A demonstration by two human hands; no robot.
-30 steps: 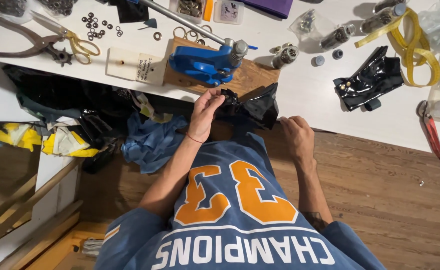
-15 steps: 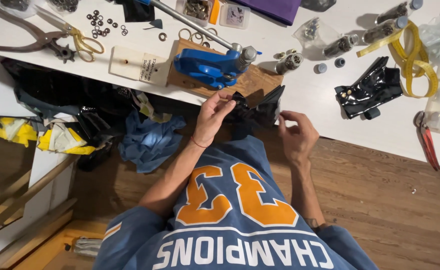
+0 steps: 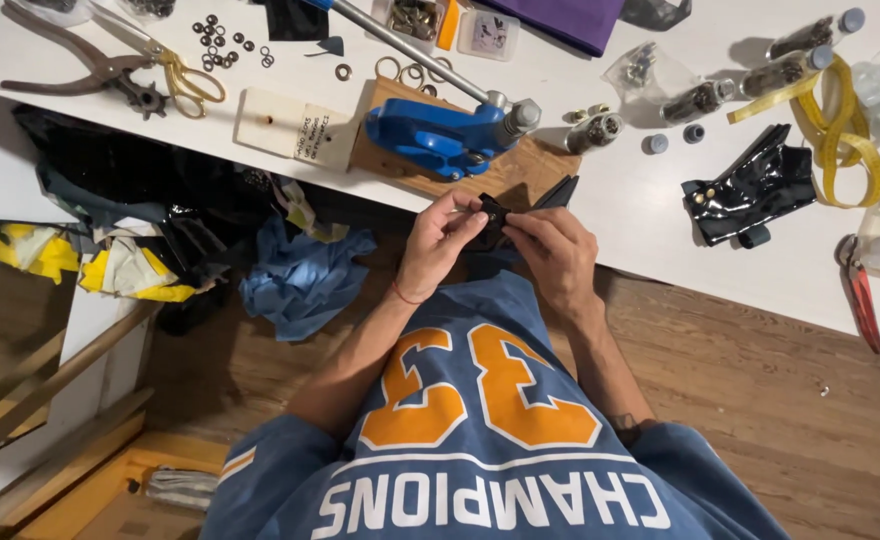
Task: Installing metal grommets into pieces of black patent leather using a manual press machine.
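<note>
Both the left hand [image 3: 442, 243] and the right hand [image 3: 557, 252] pinch a small black piece [image 3: 493, 212] together, just below the blue press [image 3: 447, 137].

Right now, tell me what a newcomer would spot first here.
Both hands, left and right, meet at the table's edge, pinching a small black piece. Just beyond them stands a blue press on a wooden board. A yellow tape measure lies at far right.
</note>
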